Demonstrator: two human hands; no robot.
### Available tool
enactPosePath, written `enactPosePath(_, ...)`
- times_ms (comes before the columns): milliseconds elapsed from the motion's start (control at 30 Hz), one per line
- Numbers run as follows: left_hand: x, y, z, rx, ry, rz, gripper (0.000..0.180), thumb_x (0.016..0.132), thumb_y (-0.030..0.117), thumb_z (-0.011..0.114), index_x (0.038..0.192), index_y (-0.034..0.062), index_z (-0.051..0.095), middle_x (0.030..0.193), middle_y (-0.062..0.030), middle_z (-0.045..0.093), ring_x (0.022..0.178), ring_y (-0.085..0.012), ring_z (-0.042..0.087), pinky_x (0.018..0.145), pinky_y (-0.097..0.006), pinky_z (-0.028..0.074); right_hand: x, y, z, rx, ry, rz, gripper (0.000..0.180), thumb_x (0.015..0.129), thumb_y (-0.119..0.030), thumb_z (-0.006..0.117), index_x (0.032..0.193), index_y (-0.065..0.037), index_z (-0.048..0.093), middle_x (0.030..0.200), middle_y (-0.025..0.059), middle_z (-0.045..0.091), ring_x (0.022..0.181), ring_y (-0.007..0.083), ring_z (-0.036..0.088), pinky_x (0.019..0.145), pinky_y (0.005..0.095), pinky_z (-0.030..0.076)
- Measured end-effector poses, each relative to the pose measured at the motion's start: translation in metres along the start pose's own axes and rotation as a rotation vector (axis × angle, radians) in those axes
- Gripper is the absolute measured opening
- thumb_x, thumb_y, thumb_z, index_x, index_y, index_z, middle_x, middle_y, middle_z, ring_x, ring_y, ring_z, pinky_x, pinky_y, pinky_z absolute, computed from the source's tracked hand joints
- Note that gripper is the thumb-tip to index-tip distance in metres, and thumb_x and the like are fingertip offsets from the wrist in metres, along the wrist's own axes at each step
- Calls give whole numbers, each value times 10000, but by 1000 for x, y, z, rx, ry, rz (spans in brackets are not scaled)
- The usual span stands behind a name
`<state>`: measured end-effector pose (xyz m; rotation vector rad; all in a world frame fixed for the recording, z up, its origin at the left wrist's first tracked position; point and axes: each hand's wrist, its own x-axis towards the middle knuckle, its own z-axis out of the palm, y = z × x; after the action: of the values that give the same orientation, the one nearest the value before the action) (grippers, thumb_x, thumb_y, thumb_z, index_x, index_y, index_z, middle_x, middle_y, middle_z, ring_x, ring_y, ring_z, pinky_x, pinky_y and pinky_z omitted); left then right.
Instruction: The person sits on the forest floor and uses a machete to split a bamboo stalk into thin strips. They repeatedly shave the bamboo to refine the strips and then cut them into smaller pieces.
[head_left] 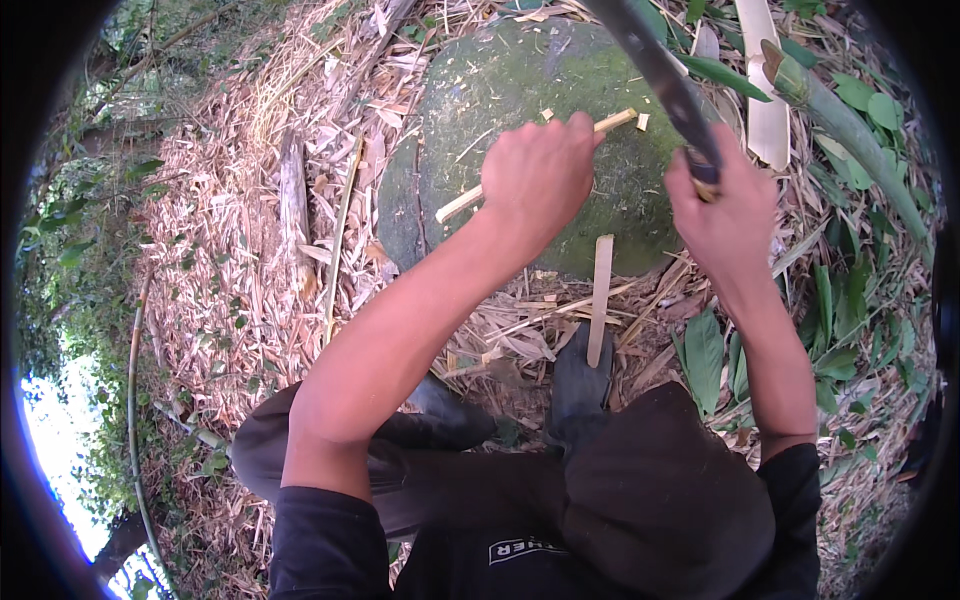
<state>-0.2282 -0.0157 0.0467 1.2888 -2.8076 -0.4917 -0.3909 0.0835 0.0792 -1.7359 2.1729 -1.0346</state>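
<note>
My left hand (540, 180) is closed around a thin, pale stick (462, 203), which looks like split bamboo and lies slanted over a mossy flat stone (450, 110). Both ends of the stick stick out past my fist. In my right hand (728, 205) is the dark handle of a machete (665, 75), its long blade raised toward the upper left, above the stone's right side. A small pale chip (642, 121) rests beside the stick's right end. The blade's tip runs out of view at the top.
A flat bamboo strip (601, 300) leans between the stone's near edge and my dark boot (580, 375). Wide pale strips (768, 120) and a green bamboo stalk (850, 125) lie at the right among leaves. Dry leaf litter (240, 200) covers the ground at left, with a weathered branch (293, 200).
</note>
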Motion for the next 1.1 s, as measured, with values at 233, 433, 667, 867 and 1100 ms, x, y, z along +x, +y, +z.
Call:
enactPosePath(233, 6, 2, 5, 14, 70, 41, 354, 1058, 333, 499, 935, 34, 641, 668, -160, 687, 633, -354, 721, 530, -464, 568, 11, 16, 2, -220, -295, 180, 186, 871, -133, 670, 1013, -44, 589, 718, 188, 649, 671, 405, 677, 614, 522, 513)
enactPosePath(433, 2, 1, 6, 9, 45, 17, 339, 1058, 328, 497, 946, 42, 639, 665, -148, 686, 627, -347, 719, 531, -462, 569, 5, -8, 0, -143, -70, 18, 201, 874, -144, 675, 1021, -36, 589, 697, 188, 648, 665, 392, 689, 615, 512, 517)
enactPosePath(667, 7, 1, 7, 3, 53, 38, 360, 1070, 343, 473, 936, 47, 628, 676, -143, 691, 626, -344, 719, 528, -465, 567, 14, 26, 0, -182, -133, 274, 211, 860, -148, 662, 1024, -33, 596, 675, 191, 650, 659, 408, 690, 617, 515, 514)
enactPosePath(867, 4, -1, 14, 11, 60, 39, 351, 1072, 356, 465, 973, 52, 610, 648, -143, 682, 604, -355, 711, 513, -466, 562, -2, 25, 14, -157, -170, 164, 224, 845, -139, 662, 1037, -34, 615, 637, 177, 625, 615, 406, 658, 600, 491, 504)
enactPosePath(1100, 0, -7, 19, 16, 76, 35, 339, 1066, 351, 480, 961, 56, 612, 624, -151, 671, 591, -348, 707, 500, -462, 556, 3, -1, 3, -18, -88, 136, 198, 837, -125, 674, 1003, -40, 606, 659, 161, 632, 601, 362, 668, 596, 471, 518)
